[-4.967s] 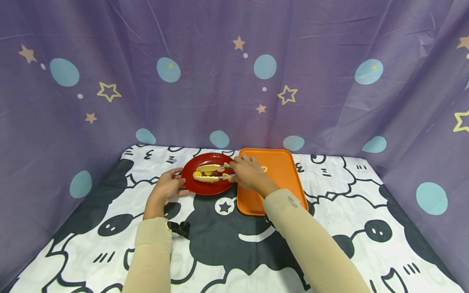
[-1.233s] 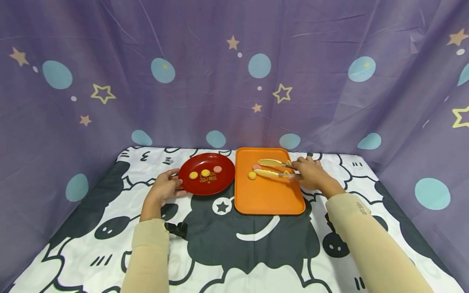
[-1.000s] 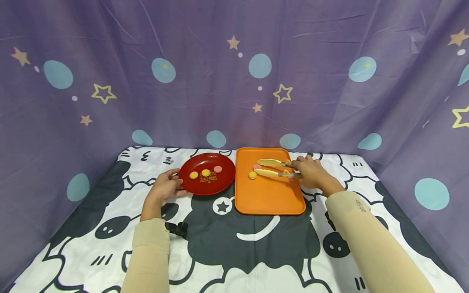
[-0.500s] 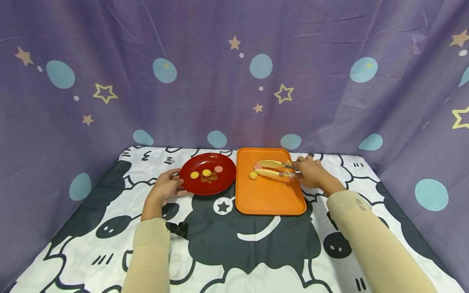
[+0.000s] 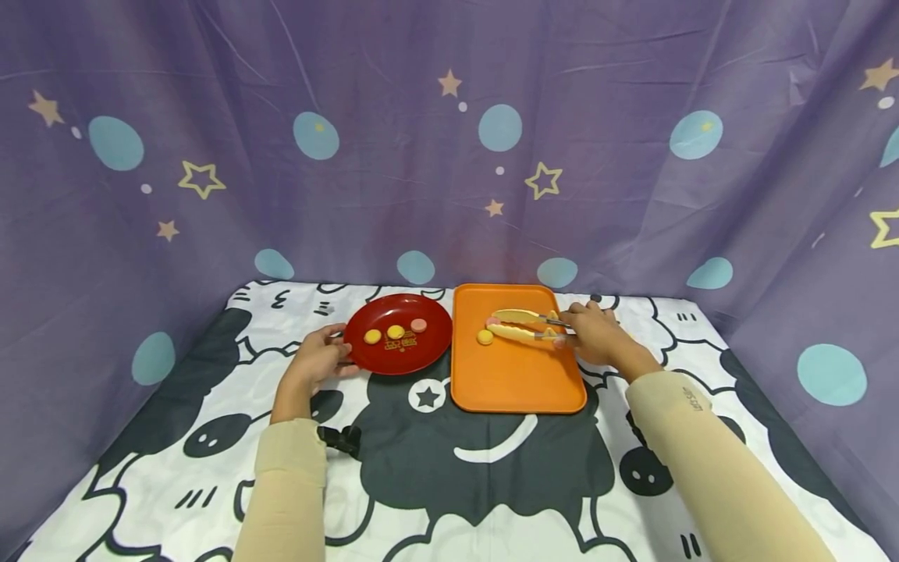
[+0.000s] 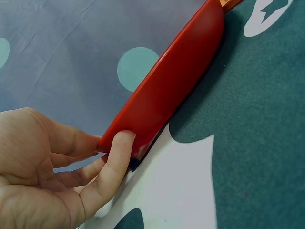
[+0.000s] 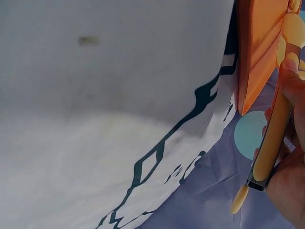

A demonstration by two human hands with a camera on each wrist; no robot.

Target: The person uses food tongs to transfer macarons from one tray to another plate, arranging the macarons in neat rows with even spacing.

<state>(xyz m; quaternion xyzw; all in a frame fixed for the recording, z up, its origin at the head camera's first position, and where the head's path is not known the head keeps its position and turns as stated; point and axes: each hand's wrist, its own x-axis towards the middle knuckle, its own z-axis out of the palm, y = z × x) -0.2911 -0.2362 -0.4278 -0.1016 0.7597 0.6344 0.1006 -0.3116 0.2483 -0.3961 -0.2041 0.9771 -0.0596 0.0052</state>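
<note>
At the left of the head view, my left hand (image 5: pixel 318 361) holds the rim of a round red plate (image 5: pixel 379 314). In the left wrist view, its thumb and fingers pinch the edge of the plate (image 6: pixel 167 86). Two small yellow macaron-like discs (image 5: pixel 372 336) and a pink disc (image 5: pixel 418 325) lie on the plate. My right hand (image 5: pixel 597 334) grips tongs with cream tips (image 5: pixel 515 332) over an orange tray (image 5: pixel 520 382). On the tray, a pink disc (image 5: pixel 493 321) sits at the spread tong tips, and a yellow disc (image 5: pixel 485 337) beside them. The tongs' handle (image 7: pixel 272 138) lies along my right palm.
A white and dark cartoon-print cloth (image 5: pixel 485 484) covers the table. Behind it hangs a purple curtain (image 5: pixel 393 203) with stars and blue spots. The plate and tray stand side by side near the table's back edge.
Five seconds ago the tongs were over the red plate, around yellow pieces; my right hand has since carried them right, over the tray. In the last second they barely shift; my left hand stays.
</note>
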